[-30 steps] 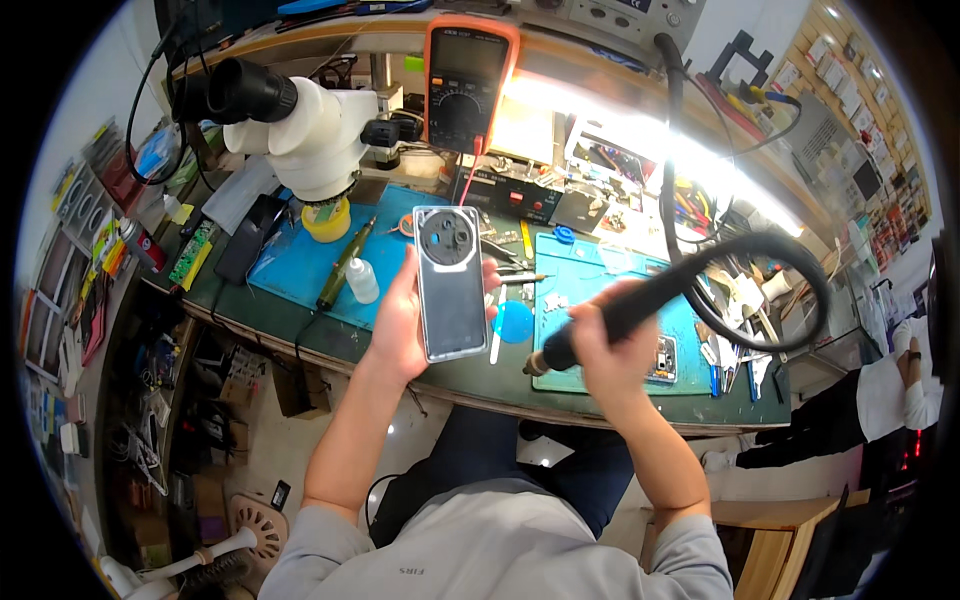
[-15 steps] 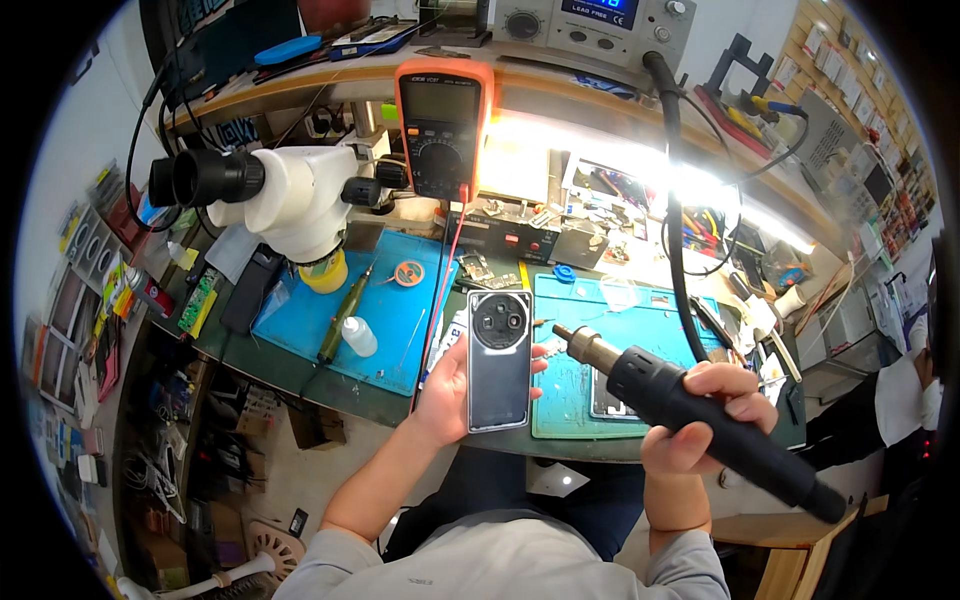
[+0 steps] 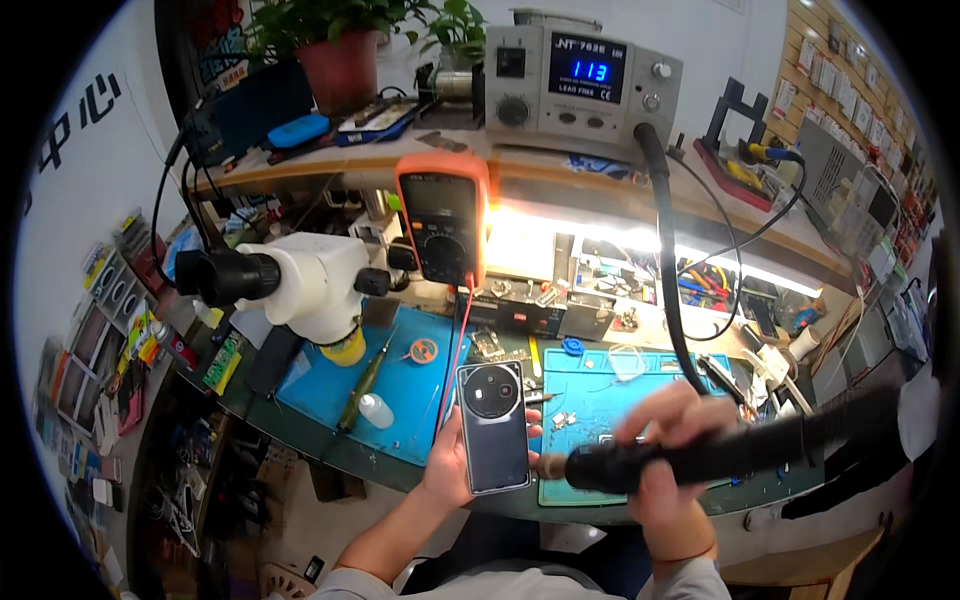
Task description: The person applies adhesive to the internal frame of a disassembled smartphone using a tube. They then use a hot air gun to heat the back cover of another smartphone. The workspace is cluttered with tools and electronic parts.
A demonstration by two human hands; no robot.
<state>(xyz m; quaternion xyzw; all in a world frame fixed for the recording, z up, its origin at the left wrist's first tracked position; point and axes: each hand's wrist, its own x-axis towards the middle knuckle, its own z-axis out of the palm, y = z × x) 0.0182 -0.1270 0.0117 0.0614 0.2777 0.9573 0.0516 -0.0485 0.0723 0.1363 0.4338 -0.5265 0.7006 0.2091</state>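
Observation:
My left hand (image 3: pixel 450 463) grips a dark smartphone (image 3: pixel 494 437) from below and its sides. The phone's back faces up, with a large round camera ring near its top and a light, clear rim around the edges. In my right hand (image 3: pixel 675 450) is a black hot air gun (image 3: pixel 735 452), held almost level and smeared by motion. Its metal nozzle (image 3: pixel 549 466) points left, close to the phone's lower right edge; whether it touches cannot be told. A black hose (image 3: pixel 668 260) rises from the gun's side to the grey hot air station (image 3: pixel 585 85) on the shelf, whose display glows blue.
A white microscope (image 3: pixel 300 275) stands left over a blue mat (image 3: pixel 400 345), with a green pen-shaped tool (image 3: pixel 362 393) and a small white bottle (image 3: pixel 376 410). An orange multimeter (image 3: pixel 443 220) leans at the shelf edge (image 3: pixel 340 172). A teal mat (image 3: pixel 590 400) lies behind my right hand.
The view has tilted up, showing more of the shelf and the station. My right hand has turned the hot air gun from a slant to nearly level, its nozzle now beside the phone.

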